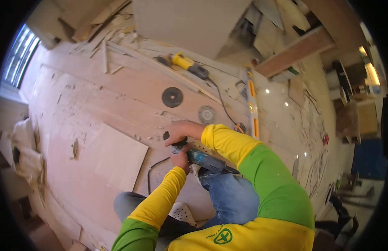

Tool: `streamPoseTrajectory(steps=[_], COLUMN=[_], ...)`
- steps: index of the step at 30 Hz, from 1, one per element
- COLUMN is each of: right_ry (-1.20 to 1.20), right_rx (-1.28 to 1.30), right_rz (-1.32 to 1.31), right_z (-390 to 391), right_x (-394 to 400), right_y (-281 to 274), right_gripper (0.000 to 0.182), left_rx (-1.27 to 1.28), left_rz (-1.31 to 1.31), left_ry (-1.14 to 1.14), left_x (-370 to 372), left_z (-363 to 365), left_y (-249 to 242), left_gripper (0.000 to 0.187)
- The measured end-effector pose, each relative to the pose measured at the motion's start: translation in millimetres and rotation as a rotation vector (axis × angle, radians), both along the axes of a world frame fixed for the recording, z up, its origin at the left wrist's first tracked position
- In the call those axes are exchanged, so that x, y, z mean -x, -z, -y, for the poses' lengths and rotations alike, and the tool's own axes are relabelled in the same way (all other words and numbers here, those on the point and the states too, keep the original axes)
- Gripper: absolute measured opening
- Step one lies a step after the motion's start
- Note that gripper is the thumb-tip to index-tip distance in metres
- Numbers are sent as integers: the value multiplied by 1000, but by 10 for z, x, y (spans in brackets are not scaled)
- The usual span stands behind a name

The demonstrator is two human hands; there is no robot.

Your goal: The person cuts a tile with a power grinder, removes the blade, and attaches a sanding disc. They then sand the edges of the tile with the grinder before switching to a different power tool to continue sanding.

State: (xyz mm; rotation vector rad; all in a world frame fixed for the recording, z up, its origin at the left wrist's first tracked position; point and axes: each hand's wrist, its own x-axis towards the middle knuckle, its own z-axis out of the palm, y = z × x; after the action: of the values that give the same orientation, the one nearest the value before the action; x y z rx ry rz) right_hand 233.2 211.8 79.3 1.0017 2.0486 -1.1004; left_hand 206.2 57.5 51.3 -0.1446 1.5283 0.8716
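Observation:
A blue and dark grey angle grinder [205, 161] lies slanted across my lap, its body pointing down to the right over my jeans. My left hand [180, 157] is closed around it near the head end. At the head itself, my right hand [180, 130] curls its fingers over a black part, which it mostly hides. Just beyond my hands, a black disc [172, 97] rests flat on the dusty board floor. A worn grey disc [207, 114] lies to its right.
A yellow and black power tool [183, 62] with a cord lies farther off beside long wood strips [154, 65]. To the right is a spirit level [251, 104]. A pale board [122, 159] lies left of my knee. Scraps and dust litter the floor.

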Motion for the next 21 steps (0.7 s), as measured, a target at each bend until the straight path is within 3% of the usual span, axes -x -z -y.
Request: streamPoseTrajectory(steps=[2, 4, 6, 8, 11, 14, 15, 16, 17, 18, 20, 21], right_ry=[-13, 129, 269, 357, 431, 408, 585, 753, 752, 757, 767, 749], right_rx=[10, 103, 26, 163, 208, 121, -53, -231, -227, -224, -221, -200], right_rz=[-86, -424, -353, -151, -114, -119, -91, -61, -54, -95, -135, -132], right_z=[-32, -86, -67, -63, 106, 328, 468, 547, 555, 557, 539, 511], right_x=[-198, -350, -286, -167, -96, 5, 61, 86, 72, 55, 22, -16], right_y=[124, 296, 469, 649, 362, 394, 376, 362, 360, 364, 323, 270], right_gripper=[85, 84, 83, 89, 92, 90, 89, 89, 89, 88, 88, 83], left_rx=[19, -39, -27, -4, -37, -54, -44, -265, -491, -488, -536, -537], left_rz=[0, 41, 48, 63, 82, 95, 102, -160, -427, -420, -651, -648], left_ry=[65, 74, 118, 170, 135, 143, 151, 437, 714, 711, 1043, 1044], left_x=[20, 32, 48, 79, 101, 171, 254, 348, 376, 355, 356, 292], left_z=[18, -28, -75, -68, -35, 30, 128, 285, 373, 378, 301, 193], left_y=[173, 55, 53, 144, 334, 536, 849, 1301, 1541, 1522, 1335, 1039], left_gripper=[69, 62, 57, 53, 70, 67, 67, 66, 64, 64, 62, 62])
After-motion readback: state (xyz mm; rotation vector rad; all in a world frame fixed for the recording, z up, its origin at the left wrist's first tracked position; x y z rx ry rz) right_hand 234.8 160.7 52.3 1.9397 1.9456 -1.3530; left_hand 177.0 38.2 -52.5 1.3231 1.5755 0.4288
